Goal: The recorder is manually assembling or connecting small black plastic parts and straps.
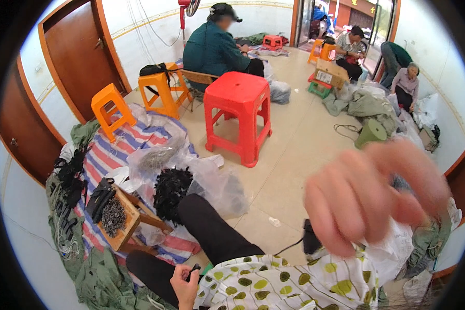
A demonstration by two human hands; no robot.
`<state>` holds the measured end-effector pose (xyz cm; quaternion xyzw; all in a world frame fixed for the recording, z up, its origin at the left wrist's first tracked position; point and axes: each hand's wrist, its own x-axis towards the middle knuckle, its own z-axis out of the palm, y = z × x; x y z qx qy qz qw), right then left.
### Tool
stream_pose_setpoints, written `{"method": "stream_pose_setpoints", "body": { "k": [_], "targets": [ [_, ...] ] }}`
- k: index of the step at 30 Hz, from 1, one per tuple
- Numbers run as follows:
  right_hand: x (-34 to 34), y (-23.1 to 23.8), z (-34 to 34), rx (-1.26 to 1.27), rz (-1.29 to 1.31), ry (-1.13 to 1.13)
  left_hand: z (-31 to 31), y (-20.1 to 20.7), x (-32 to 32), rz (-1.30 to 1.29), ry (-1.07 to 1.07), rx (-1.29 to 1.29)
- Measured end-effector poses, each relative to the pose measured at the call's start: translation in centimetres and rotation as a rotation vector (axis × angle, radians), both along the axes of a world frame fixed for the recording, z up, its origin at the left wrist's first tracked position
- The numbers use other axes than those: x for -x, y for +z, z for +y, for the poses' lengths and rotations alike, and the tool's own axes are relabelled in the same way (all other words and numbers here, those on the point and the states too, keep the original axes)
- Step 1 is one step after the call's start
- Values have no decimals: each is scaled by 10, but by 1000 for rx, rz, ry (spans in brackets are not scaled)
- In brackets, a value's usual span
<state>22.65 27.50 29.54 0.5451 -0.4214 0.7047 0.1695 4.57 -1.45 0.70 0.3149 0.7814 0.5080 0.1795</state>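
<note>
Head view: the person sits on the floor with legs stretched out, a spotted cloth (294, 281) across the lap. The left hand (183, 287), low and near, has its grip closed around a small dark piece (194, 268), only its top showing above the fist. The right hand (372, 194) is raised close to the camera and badly blurred; its fingers look loosely spread and seem to hold nothing, though the blur leaves that uncertain.

To the left, a low wooden surface (126, 227) carries a heap of small dark parts (113, 216), with a black fluffy bundle (171, 192) in clear plastic just beyond it. A red stool (237, 116) stands farther off.

The likely risk: with the right hand swinging fast and away from the work, the small piece rests on one grip alone and could slip into the folds of the cloth or the plastic, where it would be hard to find.
</note>
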Motion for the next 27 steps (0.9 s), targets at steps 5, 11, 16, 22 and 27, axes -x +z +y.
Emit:
{"method": "stream_pose_setpoints", "body": {
  "k": [5, 11, 16, 22, 27],
  "targets": [
    [-39, 26, -35, -163, -26, 10, 5, 12, -7, -145, 38, -83],
    [-52, 4, -23, -240, 25, 99, 13, 21, -18, -12, 3, -46],
    [-29, 13, -45, 73, -175, -14, 1, 39, -18, -175, 21, -33],
    [-33, 4, -38, -120, 23, 114, 12, 34, -19, 138, 8, -22],
    [-22, -16, -51, -548, 289, 199, 1, 4, -10, -47, -11, -116]
  ]
}}
